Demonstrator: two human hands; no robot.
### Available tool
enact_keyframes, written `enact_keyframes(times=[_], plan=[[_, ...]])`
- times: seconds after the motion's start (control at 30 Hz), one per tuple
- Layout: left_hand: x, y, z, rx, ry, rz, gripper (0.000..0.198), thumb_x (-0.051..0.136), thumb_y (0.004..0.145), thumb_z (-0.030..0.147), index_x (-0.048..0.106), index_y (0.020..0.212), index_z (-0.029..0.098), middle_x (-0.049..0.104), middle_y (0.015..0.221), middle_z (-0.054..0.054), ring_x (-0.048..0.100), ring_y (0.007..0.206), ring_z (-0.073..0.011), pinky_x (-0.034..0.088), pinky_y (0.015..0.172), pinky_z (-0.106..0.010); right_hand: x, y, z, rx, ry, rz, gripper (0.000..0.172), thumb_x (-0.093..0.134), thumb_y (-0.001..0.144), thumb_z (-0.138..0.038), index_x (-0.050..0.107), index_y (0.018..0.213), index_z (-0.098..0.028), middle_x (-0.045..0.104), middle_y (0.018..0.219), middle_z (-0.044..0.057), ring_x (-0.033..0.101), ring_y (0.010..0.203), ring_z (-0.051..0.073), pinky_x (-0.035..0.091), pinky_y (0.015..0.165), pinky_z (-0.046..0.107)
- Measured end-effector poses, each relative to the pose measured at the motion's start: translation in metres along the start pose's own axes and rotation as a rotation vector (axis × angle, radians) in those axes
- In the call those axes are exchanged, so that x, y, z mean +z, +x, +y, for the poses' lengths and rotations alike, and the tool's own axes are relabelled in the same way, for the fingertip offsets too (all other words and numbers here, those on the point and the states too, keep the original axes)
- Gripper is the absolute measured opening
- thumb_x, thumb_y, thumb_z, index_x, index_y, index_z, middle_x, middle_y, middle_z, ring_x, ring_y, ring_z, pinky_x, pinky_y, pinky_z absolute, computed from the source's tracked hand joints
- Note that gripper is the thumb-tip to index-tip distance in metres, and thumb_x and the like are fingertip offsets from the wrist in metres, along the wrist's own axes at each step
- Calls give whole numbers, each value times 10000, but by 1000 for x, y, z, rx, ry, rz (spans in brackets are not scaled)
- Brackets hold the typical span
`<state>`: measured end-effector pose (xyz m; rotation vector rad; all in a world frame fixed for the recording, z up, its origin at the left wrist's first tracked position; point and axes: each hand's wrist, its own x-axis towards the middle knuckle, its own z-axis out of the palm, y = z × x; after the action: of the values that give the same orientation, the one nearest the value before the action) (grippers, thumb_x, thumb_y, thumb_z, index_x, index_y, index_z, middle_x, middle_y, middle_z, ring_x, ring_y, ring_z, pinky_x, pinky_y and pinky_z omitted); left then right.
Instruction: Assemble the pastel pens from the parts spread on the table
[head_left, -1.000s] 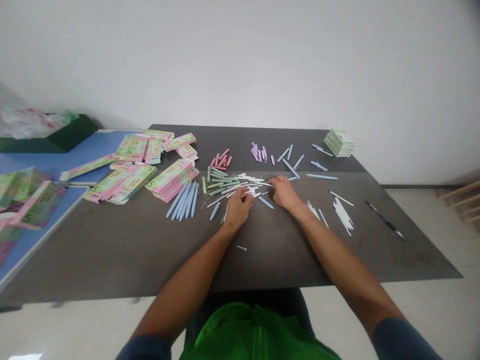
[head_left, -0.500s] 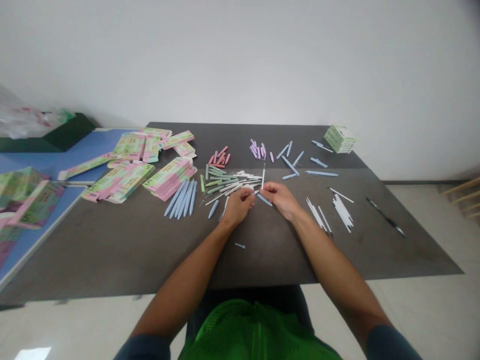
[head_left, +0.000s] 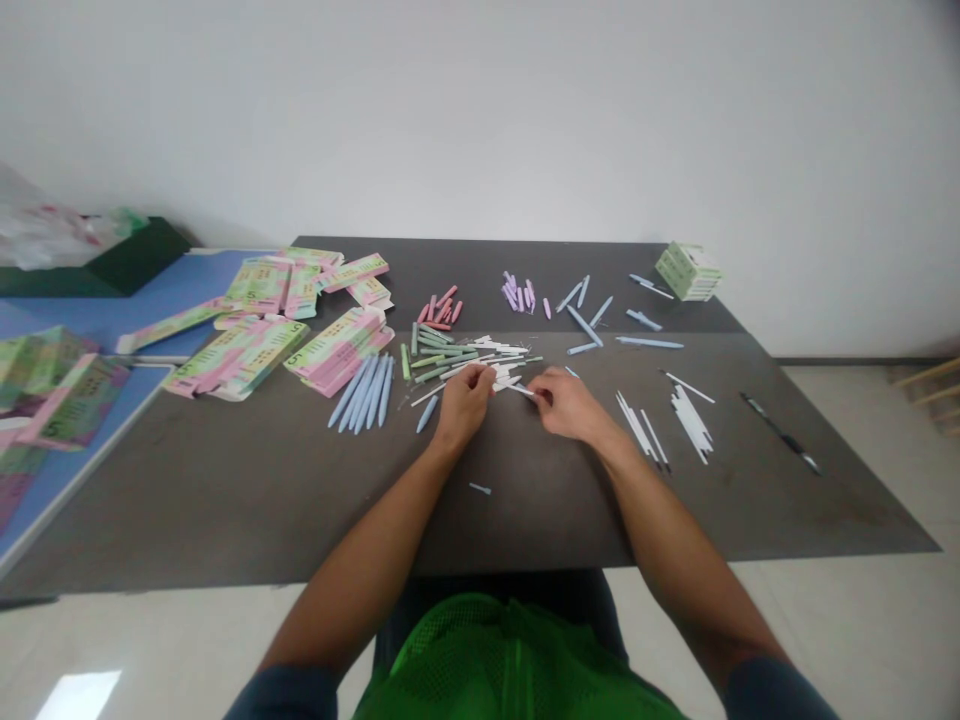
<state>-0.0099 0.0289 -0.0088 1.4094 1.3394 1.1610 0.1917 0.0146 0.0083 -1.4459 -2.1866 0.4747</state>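
Observation:
My left hand [head_left: 465,402] is closed at the near edge of a pile of white pen refills [head_left: 504,347]; its fingertips hide what they hold, if anything. To its right, my right hand [head_left: 564,404] pinches the end of a thin white refill [head_left: 523,390] that points toward the pile. Green pen parts [head_left: 431,362] lie just beyond my left hand, mixed in with the refills. One blue barrel [head_left: 427,414] rests beside my left wrist, and a row of several blue barrels [head_left: 365,393] lies further left. A small blue clip-like piece [head_left: 480,489] is between my forearms.
Pink-green cartons [head_left: 341,350] lie at the left, near a dark green bin [head_left: 112,265]. Red parts [head_left: 441,308], purple parts [head_left: 519,293] and blue pens [head_left: 587,325] lie behind. At right are white refills [head_left: 691,425], a black pen [head_left: 780,433] and stacked boxes [head_left: 688,271].
The refill that stood upright at my right fingers is no longer upright. My hands have moved apart a little, the left one up against the pile. The view has shifted slightly.

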Motion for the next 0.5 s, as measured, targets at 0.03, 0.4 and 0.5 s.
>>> enact_keyframes(times=[0.03, 0.4, 0.5], plan=[[-1, 0, 0, -4, 32, -7, 297, 559, 890, 405, 664, 741, 171, 579, 596, 18, 478, 537, -116, 360, 538, -240, -1, 0, 2, 0, -27, 10, 187, 585, 800, -76, 734, 833, -183, 649, 875, 93, 579, 854, 225, 435, 802, 324], [1, -9, -1, 111, 433, -206, 149, 614, 815, 256, 749, 834, 196, 740, 819, -32, 664, 776, -197, 467, 738, -296, -20, -1, 24, 207, -100, 135, 154, 587, 807, -117, 729, 840, -168, 673, 857, 96, 593, 829, 225, 436, 800, 343], [5, -13, 2, 204, 611, -302, 162, 603, 826, 238, 758, 866, 211, 752, 914, -70, 678, 868, -242, 483, 822, -340, -13, 1, 16, 305, 175, 95, 86, 603, 808, -202, 688, 810, -193, 659, 747, 27, 569, 685, 173, 417, 669, 294]])
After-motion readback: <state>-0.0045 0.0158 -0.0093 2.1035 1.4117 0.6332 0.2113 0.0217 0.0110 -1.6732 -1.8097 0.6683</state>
